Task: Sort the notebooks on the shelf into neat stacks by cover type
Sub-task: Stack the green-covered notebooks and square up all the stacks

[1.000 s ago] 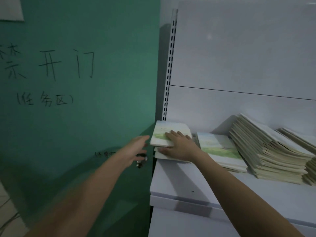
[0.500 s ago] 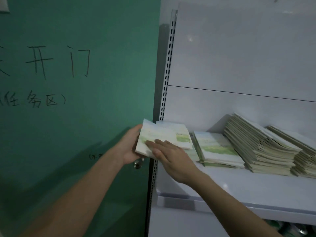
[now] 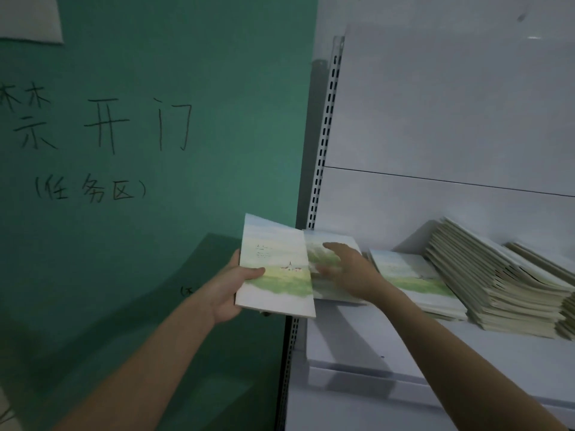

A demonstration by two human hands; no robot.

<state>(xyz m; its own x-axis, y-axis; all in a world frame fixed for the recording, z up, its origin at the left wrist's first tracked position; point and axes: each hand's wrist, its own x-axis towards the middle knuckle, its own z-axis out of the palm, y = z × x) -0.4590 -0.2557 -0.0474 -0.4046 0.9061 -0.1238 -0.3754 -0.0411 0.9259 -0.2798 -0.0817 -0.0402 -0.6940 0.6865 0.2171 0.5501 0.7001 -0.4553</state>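
Observation:
My left hand (image 3: 228, 292) grips a notebook (image 3: 275, 269) with a pale sky and green meadow cover, held off the left end of the white shelf (image 3: 357, 346). My right hand (image 3: 348, 270) lies flat, fingers spread, on a second notebook (image 3: 326, 289) with a similar green cover at the shelf's left end. Right of it lies a low stack of meadow-cover notebooks (image 3: 413, 279). Further right a tall slanted stack of cream-edged notebooks (image 3: 497, 281) leans against the back panel, with another stack (image 3: 557, 269) at the frame edge.
A green wall or door (image 3: 155, 181) with handwritten characters stands left of the shelf. A slotted metal upright (image 3: 323, 141) marks the shelf's left side. The white back panel (image 3: 451, 119) rises behind the stacks. The shelf's front strip shows bare.
My left hand has taken the top notebook off the left pile and drawn it leftward off the shelf. My right hand has shifted right onto the notebook beneath.

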